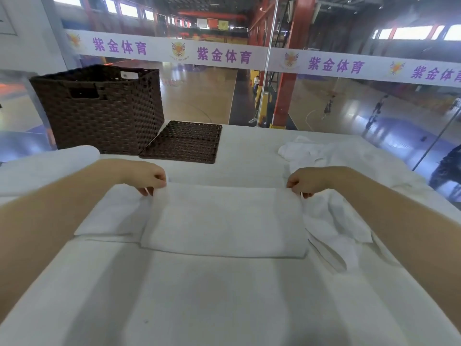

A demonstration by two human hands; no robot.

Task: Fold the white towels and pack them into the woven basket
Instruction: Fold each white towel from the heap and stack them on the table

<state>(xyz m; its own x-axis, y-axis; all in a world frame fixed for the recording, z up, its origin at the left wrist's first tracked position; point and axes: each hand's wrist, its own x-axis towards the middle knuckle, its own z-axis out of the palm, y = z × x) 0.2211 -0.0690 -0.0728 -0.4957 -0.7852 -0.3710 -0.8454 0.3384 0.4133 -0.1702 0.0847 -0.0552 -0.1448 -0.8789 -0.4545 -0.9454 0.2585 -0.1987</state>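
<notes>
A folded white towel [224,221] lies flat in the middle of the white-covered table [224,295]. My left hand [147,177] pinches its far left corner and my right hand [308,181] pinches its far right corner. Under its left side lies another folded white towel [109,216]. A crumpled white towel [334,231] lies just right of it, and more loose white towels [311,151] are heaped at the far right. The dark brown woven basket [99,111] stands upright at the far left of the table, apart from both hands.
The basket's flat woven lid [184,142] lies on the table right of the basket. A rolled white bundle [50,161] lies at the left edge. A glass wall runs behind the table's far edge, overlooking a sports hall.
</notes>
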